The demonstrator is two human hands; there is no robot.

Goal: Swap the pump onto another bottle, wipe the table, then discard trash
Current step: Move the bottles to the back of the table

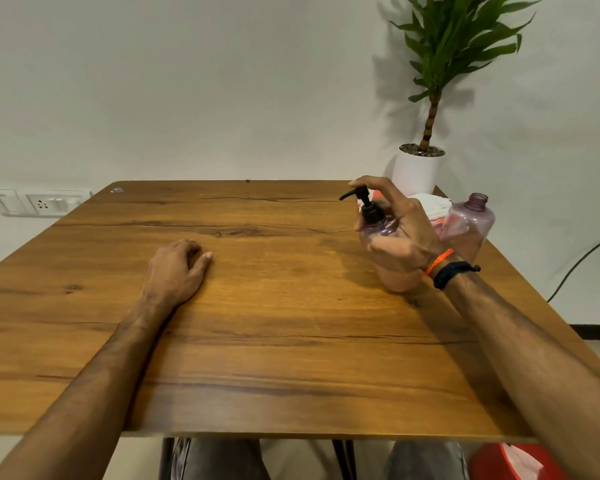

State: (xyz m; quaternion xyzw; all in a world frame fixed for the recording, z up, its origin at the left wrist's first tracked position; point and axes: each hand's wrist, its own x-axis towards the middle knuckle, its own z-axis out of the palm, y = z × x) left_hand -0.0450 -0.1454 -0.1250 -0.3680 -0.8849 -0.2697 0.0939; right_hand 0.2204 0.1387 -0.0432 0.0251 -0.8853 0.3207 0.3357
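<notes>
While the right hand point(397, 233) wraps the pump bottle point(388, 258) at right of centre, forefinger on the black pump point(366, 207), the left hand point(179, 270) rests loosely curled on the table point(257, 341), holding nothing. Unscrewing would go better with the left steadying the body. Whether the thumb presses the collar is unclear. Just right stands the open bottle point(468, 226).

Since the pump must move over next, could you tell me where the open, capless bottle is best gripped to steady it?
Grip the capless bottle round its wide body below the shoulder, coming from its right side. It stands upright, its neck is narrow and must stay clear for the pump, and the right hand with the pump bottle crowds its left.
</notes>
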